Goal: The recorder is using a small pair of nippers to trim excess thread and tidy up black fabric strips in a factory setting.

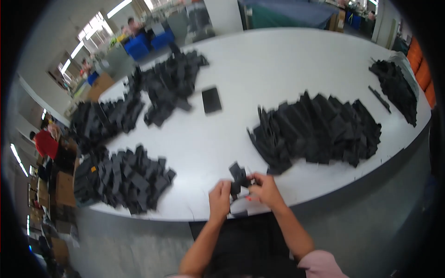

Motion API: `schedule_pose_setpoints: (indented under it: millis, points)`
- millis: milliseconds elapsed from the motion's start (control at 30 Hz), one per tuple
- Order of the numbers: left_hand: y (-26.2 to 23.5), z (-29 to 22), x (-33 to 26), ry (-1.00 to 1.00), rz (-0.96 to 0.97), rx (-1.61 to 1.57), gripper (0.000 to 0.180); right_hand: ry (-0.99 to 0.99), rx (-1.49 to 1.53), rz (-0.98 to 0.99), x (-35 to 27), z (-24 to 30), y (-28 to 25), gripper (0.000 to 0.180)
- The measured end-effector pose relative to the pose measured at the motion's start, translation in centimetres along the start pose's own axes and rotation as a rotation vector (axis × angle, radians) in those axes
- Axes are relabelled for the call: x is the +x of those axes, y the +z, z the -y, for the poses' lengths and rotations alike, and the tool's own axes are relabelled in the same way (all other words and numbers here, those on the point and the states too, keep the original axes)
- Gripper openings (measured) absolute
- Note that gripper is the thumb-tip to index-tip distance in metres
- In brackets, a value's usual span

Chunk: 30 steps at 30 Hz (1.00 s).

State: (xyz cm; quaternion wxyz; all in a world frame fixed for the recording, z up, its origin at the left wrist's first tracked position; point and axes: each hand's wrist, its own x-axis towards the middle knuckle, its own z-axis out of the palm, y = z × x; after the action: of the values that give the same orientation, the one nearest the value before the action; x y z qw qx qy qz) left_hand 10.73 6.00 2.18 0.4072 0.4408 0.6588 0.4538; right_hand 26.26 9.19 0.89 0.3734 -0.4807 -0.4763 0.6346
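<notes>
- Item in hand: a small stack of black fabric pieces (238,178), held just above the near edge of the white table (278,65), in front of the person's body.
- Left hand (219,200): fingers curled closed around the lower left side of the stack; the grip appears firm, though motion blur hides the fingertips.
- Right hand (266,189): closed on the right side of the same stack, thumb toward the pieces. A thin light-coloured object with a reddish tip shows at the fingers; its kind cannot be told.
- Both forearms enter from the lower edge; a pink sleeve (320,265) covers the right upper arm.
- Just to the right of the hands, and beyond them: a long heap of black pieces (320,129), fanned out in overlapping rows.
- To the left of the hands: a second heap (125,178) of similar black pieces, near the table's left edge.
- Farther back on the left: a third heap (162,88) trailing along the far side of the table.
- Between the heaps, lying alone and flat: a single black rectangle (212,100).
- At the far right end of the table: a smaller dark pile (396,88), with a narrow black strip (379,98) beside it.
- Background, left: blue crates (148,42) and a person in red (45,142), well apart from the table.
</notes>
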Motion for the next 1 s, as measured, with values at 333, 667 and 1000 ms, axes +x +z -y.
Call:
schedule_pose_setpoints:
  millis: [333, 667, 1000]
  points:
    - [-3.1, 1.8, -0.3, -0.239, 0.149, -0.476, 0.031, -0.269, -0.103, -0.103, -2.7, 0.4, 3.1, 0.025]
    - [-3.4, 1.4, -1.3, -0.122, 0.141, -0.269, 0.032, -0.667, -0.832, -0.054, -4.1, 3.5, 3.5, 0.034]
    - [-3.8, 0.3, -1.0, -0.164, 0.24, -0.27, 0.027, -0.746, -0.979, 0.046, -3.5, 4.0, 2.3, 0.031]
